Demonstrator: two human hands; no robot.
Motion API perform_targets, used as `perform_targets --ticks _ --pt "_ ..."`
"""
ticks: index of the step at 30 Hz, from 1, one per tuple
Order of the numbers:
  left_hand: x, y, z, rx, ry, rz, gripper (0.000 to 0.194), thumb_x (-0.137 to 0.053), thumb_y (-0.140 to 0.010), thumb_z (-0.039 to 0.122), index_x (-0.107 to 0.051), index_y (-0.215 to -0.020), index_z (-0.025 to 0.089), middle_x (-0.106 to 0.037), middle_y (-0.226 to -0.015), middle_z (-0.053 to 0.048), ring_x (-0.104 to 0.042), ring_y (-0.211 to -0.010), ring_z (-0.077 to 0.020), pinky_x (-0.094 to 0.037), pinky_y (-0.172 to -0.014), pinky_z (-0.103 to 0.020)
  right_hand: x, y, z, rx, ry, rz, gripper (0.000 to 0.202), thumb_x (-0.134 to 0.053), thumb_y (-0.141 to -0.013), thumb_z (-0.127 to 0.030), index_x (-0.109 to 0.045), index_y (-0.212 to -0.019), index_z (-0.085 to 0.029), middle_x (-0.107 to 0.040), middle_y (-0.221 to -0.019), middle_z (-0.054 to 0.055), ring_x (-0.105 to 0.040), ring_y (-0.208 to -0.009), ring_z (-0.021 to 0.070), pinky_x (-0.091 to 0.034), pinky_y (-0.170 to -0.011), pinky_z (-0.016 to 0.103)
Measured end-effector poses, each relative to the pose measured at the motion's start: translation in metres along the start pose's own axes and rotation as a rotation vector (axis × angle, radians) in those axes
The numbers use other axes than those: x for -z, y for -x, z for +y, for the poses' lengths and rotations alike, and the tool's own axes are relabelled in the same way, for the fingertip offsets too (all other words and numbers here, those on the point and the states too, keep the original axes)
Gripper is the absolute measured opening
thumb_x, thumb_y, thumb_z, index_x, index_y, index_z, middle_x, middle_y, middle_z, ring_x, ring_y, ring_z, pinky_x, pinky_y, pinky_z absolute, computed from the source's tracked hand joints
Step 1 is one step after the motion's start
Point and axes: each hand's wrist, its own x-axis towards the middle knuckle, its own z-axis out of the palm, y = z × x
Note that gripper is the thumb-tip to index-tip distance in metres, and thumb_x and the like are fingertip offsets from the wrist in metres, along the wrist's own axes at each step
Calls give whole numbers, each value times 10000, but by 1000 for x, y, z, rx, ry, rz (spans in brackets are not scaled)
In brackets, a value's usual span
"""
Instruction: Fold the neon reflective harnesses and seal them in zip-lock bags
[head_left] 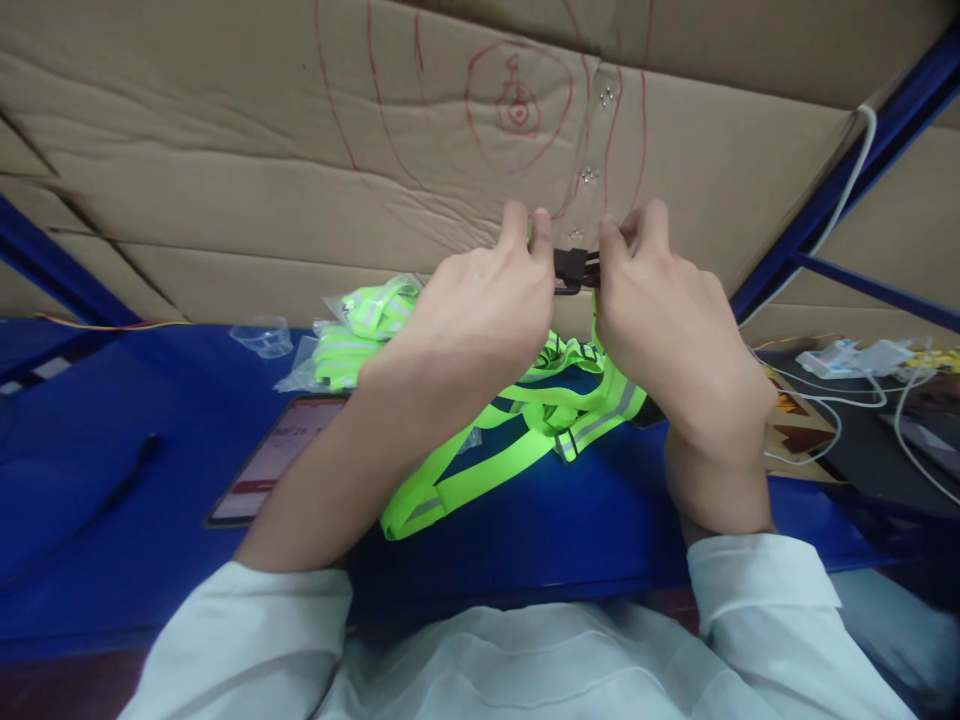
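Note:
A black side-release buckle (573, 268) is held up between my two hands, in front of the cardboard. My left hand (487, 295) pinches one half of it, its fingers closed. The other half, with its prongs partly showing, is in the closed fingers of my right hand (664, 310). Whether the two halves are fully locked cannot be told. A neon yellow-green reflective strap harness (495, 470) hangs from the buckle and lies in loops on the blue table below. Grey stripes and small black sliders show on its straps.
Bagged neon straps (349, 350) lie behind my left forearm, near a clear plastic cup (262, 338). A tablet (277, 455) rests partly under that forearm. White cables and adapters (855, 358) are at the right. A cardboard wall (247, 150) with red drawings stands behind.

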Motion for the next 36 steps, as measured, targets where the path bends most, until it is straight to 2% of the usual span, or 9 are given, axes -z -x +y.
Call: perform_targets --ticks 7,10,14,20,24,28,32,34,36 --pt "1 -1 0 49 150 49 592 -420 -988 258 -420 -1568 141 -497 -1459 -232 -710 -1060 -355 -568 -885 -441 -6 -5 5 53 -96 79 464 -301 -1053 -276 -484 -1461 -151 -528 -1398 251 -706 -892 288 -541 -748 412" --pt "-2 -7 -2 23 152 36 600 -405 -999 273 -388 -1585 145 -487 -1490 -236 -715 -1046 -353 -583 -870 -442 -6 -6 6 88 -118 51 530 -364 -1037 -301 -409 -1538 -134 -491 -1459 268 -707 -948 331 -547 -766 443" --pt "-2 -10 -1 10 127 15 668 -408 -1001 265 -297 -1619 38 -419 -1525 -291 -725 -1036 -389 -593 -861 -469 -6 -6 9 141 -161 21 659 -496 -997 -356 -333 -1601 -151 -454 -1507 260 -693 -1049 380 -555 -827 485" --pt "-5 -11 -10 -3 232 52 677 -414 -1023 310 -267 -1646 91 -357 -1591 -261 -699 -1138 -379 -542 -1015 -478 -8 -13 21 242 -240 -11 767 -611 -949 -378 -313 -1627 -180 -420 -1544 220 -614 -1252 385 -512 -1004 499" --pt "-8 -19 -34 -167 479 96 831 -568 -986 421 -213 -1664 97 -451 -1543 -213 -541 -1407 -323 -414 -1208 -407 -4 -20 38 298 -323 -34 880 -689 -914 -481 -281 -1649 -219 -412 -1575 180 -469 -1430 378 -443 -1124 499" --pt "-5 -27 -51 -302 683 151 776 -637 -969 374 -299 -1638 175 -379 -1675 -99 -336 -1576 -206 -245 -1314 -348 -1 -27 51 328 -463 103 803 -661 -968 -437 -325 -1631 -133 -454 -1549 181 -444 -1467 259 -368 -1222 380" --pt "-8 -30 -54 -353 828 173 846 -716 -896 391 -319 -1635 280 -294 -1722 -19 -300 -1596 -293 -427 -1223 -420 -6 -35 55 321 -526 207 711 -638 -985 -410 -351 -1609 -228 -456 -1612 95 -454 -1471 230 -399 -1206 361" --pt "-13 -32 -53 -385 926 218 893 -708 -891 393 -257 -1651 271 -230 -1743 -21 -283 -1599 -318 -494 -1154 -410 -7 -37 55 328 -546 239 691 -635 -980 -432 -361 -1591 -262 -433 -1647 49 -444 -1480 249 -436 -1173 381" --pt "-20 -35 -50 -389 1042 242 912 -669 -930 377 -148 -1666 238 -295 -1722 -57 -342 -1569 -296 -499 -1136 -386 -6 -37 52 260 -539 256 649 -619 -980 -473 -391 -1560 -290 -444 -1645 23 -455 -1464 261 -467 -1127 389"
